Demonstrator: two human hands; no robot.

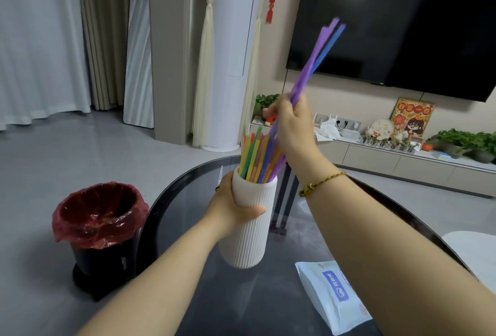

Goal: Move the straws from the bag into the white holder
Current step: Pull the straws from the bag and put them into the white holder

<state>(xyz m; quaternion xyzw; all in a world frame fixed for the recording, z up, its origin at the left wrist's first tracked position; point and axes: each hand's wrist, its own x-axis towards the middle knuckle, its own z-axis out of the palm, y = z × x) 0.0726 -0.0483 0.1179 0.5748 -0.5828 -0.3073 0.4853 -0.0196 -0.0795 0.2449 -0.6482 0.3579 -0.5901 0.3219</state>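
left hand [236, 208] wrapped round holder [249, 228], steadying it | right hand [292, 121] fisted on purple/blue straws [316, 59], tilted to feed them into opening

The room is evenly and softly lit, with pale daylight filtering through the sheer curtains [40, 40] on the left; no hard shadows fall anywhere. The dark glass worktop [241, 295] gives a dull sheen and a faint mirror image of the white holder [249, 228] standing on it. The wall screen [402, 21] shows weak, smeared reflections. The raised purple and blue straws [319, 54] are streaked by motion blur at their tips, and the right hand [292, 121] is slightly soft. Wide-angle distortion bows the curtains and furniture lines towards the edges, and fine detail looks smeared by compression.
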